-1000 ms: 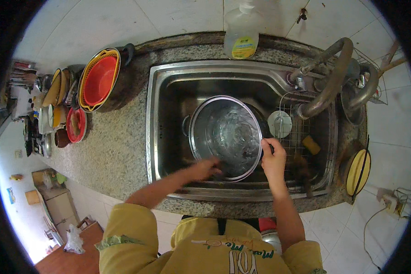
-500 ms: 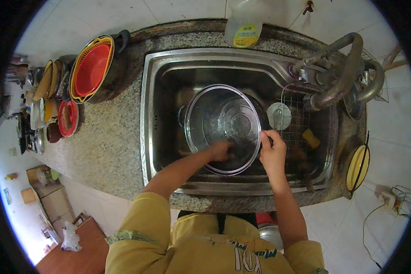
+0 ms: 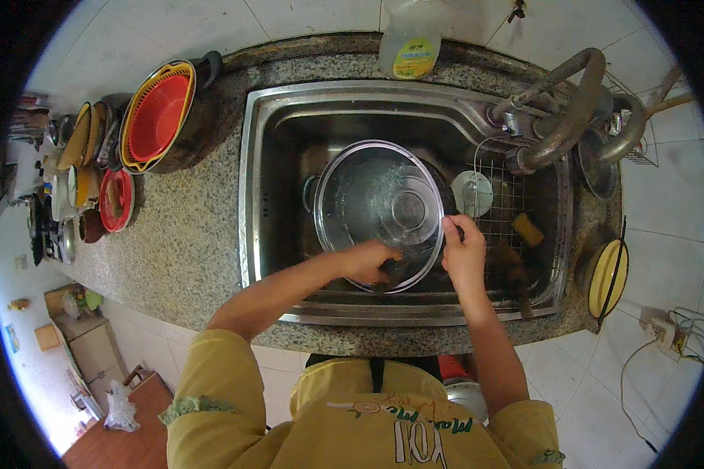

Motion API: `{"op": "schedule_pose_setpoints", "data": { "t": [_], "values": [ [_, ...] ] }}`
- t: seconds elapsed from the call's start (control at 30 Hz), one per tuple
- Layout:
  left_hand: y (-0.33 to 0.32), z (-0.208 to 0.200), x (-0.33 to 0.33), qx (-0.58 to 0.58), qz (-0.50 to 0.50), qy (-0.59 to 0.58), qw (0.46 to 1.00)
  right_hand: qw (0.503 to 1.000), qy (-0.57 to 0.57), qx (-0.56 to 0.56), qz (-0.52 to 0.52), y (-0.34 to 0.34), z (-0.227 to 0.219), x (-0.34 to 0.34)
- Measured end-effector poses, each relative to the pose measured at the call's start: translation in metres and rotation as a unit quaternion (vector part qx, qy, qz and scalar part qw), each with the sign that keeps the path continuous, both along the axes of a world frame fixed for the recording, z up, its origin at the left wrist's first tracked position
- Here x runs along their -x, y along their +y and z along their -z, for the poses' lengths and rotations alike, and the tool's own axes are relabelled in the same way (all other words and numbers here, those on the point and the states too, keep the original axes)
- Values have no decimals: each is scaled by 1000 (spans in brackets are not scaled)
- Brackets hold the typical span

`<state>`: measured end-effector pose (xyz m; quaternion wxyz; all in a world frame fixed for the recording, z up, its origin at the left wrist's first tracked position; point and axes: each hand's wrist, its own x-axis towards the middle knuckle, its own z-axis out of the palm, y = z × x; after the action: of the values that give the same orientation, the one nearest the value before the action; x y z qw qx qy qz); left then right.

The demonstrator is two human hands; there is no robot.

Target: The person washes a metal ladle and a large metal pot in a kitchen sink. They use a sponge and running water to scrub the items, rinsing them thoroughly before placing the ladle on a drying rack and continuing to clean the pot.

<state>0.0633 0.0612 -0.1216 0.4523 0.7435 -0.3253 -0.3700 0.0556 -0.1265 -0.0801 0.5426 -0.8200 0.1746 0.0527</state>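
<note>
A large round glass lid (image 3: 368, 184) with a metal rim lies tilted over the sink, wet and streaked with some foam. Beneath it a dark pot shows partly, its loop handle (image 3: 309, 194) sticking out on the left. My right hand (image 3: 465, 252) is closed on the lid's right edge, thumb and fingers pinching the rim. Against the lid's near part my left hand (image 3: 365, 262) is closed, with a dark scrubber (image 3: 393, 273) pressed under its fingers; its exact shape is blurred. Most of the pot stays hidden by the lid.
A steel sink (image 3: 281, 311) surrounds the work. On its right are a wire rack (image 3: 504, 168), a white bowl (image 3: 472, 194), a yellow sponge (image 3: 527, 229) and a curved faucet (image 3: 590, 102). A soap bottle (image 3: 411, 47) stands behind; a pot with a red basket (image 3: 158, 117) sits left.
My left hand has shifted slightly left along the lid's near part, its elbow swinging outward. My right hand keeps its hold on the rim. The whole view has moved a little.
</note>
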Motion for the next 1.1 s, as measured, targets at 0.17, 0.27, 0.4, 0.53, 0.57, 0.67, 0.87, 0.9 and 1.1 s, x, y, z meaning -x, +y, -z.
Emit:
{"op": "schedule_pose_setpoints", "data": {
  "t": [0.17, 0.27, 0.4, 0.53, 0.57, 0.67, 0.87, 0.9, 1.1],
  "values": [
    [-30, -28, -23, 17, -207, 35, 978, 1000, -14, 16, -14, 8, -5, -4],
    [-17, -31, 5, -68, -68, -30, 995, 999, -29, 17, -15, 9, 1, -3],
    [44, 5, 24, -214, 82, -129, 965, 998, 59, -22, 10, 9, -15, -8],
    [83, 16, -52, -392, 220, -346, 824, 999, 16, -1, -47, 15, -10, -9],
    [87, 17, -72, -377, 250, -463, 763, 999, -2, 7, -50, 19, -13, -10],
    [78, 68, -90, -369, 180, -599, 688, 999, -12, 15, -42, 27, -12, -11],
    [-8, 89, 1, -453, 36, -111, 884, 998, -17, 40, -52, 23, -16, -11],
    [-28, 62, 4, -379, 12, 31, 925, 997, -22, 55, -53, 24, -17, -9],
    [-30, 71, 26, -38, -57, 105, 992, 999, -16, 15, -35, 22, -12, -6]
  ]
}}
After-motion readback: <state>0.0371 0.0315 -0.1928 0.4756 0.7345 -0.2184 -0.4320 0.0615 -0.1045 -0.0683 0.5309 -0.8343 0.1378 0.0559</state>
